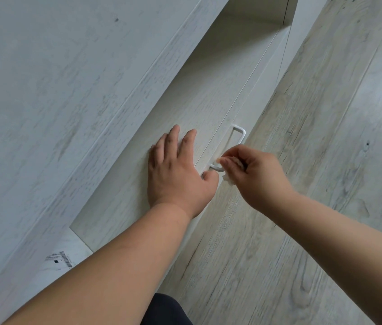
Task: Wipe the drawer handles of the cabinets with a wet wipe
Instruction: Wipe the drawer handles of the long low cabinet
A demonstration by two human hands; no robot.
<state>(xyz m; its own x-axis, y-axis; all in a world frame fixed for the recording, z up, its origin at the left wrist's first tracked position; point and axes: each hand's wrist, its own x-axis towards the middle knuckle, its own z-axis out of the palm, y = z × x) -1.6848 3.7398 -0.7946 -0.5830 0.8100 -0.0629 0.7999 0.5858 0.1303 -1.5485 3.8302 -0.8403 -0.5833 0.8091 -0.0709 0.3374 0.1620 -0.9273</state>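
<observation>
While left grip (176, 174) lies flat, fingers straight, bracing the drawer (119, 195), keep it steady; handle (243, 137) sits just right of its thumb, & right grip (255, 174), pinching wipe (229, 181) on the bar, should slide end to end w/ firm pressure.
</observation>
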